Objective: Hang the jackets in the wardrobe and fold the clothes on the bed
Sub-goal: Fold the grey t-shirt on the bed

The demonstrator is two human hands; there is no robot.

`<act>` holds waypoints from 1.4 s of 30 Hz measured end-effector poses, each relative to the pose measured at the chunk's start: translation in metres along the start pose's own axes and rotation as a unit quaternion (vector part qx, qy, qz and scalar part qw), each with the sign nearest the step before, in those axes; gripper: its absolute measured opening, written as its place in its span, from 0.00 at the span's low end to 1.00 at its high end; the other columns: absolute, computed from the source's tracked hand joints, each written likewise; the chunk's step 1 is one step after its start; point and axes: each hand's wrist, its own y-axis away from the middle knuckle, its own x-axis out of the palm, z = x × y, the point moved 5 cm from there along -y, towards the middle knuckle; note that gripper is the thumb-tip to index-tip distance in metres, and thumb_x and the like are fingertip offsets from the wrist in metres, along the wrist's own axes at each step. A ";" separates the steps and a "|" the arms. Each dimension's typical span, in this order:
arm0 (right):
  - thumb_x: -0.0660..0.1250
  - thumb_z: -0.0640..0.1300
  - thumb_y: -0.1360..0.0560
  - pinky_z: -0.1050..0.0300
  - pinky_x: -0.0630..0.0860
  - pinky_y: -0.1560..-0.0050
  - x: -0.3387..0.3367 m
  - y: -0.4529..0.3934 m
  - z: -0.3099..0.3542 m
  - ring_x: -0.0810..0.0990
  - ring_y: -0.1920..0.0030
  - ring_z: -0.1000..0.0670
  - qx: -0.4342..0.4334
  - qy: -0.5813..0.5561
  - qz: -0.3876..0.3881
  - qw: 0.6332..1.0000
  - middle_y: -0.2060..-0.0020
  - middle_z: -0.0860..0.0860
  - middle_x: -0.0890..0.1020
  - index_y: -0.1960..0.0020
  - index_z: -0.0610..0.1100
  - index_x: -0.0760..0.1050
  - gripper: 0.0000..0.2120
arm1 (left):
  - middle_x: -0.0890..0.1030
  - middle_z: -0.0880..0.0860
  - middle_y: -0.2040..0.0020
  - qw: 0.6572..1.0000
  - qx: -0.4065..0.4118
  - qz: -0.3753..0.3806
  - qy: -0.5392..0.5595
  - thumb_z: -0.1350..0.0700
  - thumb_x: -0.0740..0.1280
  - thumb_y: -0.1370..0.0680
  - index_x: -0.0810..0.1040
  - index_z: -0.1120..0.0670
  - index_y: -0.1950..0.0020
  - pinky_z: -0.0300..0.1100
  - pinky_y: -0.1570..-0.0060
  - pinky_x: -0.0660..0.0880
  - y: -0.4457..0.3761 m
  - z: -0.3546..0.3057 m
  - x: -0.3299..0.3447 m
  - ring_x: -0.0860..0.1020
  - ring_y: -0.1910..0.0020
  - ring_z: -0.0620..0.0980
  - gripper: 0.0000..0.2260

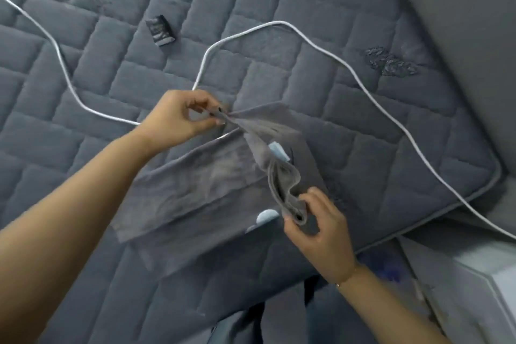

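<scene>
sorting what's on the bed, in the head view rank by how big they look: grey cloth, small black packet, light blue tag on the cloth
1. grey cloth, by far the largest
2. small black packet
3. light blue tag, partly hidden by the cloth, so its rank against the packet is unsure

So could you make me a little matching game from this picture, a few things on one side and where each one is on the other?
Things:
1. white cable
2. small black packet
3. grey garment
4. left hand

Places or states:
A. pinching one end of the cloth
B. lying in loops across the quilted mattress
C. alone near the top, left of centre
D. spread on the bed, partly lifted by both hands

Pairs: 1-B, 2-C, 3-D, 4-A
</scene>
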 end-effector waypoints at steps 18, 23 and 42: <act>0.66 0.41 0.24 0.55 0.70 0.64 0.348 0.116 0.046 0.76 0.52 0.48 -0.040 0.149 0.378 0.913 0.53 0.48 0.77 0.51 0.41 0.76 0.04 | 0.83 0.61 0.49 0.954 -0.197 -0.226 0.000 0.76 0.63 0.30 0.84 0.62 0.50 0.49 0.42 0.77 0.239 0.302 -0.045 0.81 0.48 0.59 0.16; 0.61 0.46 0.19 0.55 0.71 0.38 0.351 0.119 0.037 0.68 0.33 0.51 -0.009 0.161 0.506 0.847 0.32 0.51 0.71 0.28 0.46 0.70 0.19 | 0.81 0.55 0.41 0.926 -0.275 -0.248 0.072 0.71 0.60 0.26 0.80 0.57 0.38 0.44 0.40 0.75 0.249 0.296 -0.028 0.79 0.44 0.50 0.21; 0.72 0.54 0.27 0.48 0.69 0.37 0.294 -0.154 0.013 0.73 0.40 0.42 -0.154 0.356 0.478 0.788 0.43 0.44 0.76 0.39 0.43 0.76 0.21 | 0.83 0.54 0.47 0.319 -0.465 -0.389 0.729 0.47 0.71 0.24 0.77 0.59 0.40 0.41 0.44 0.75 0.271 0.139 0.236 0.81 0.46 0.49 0.20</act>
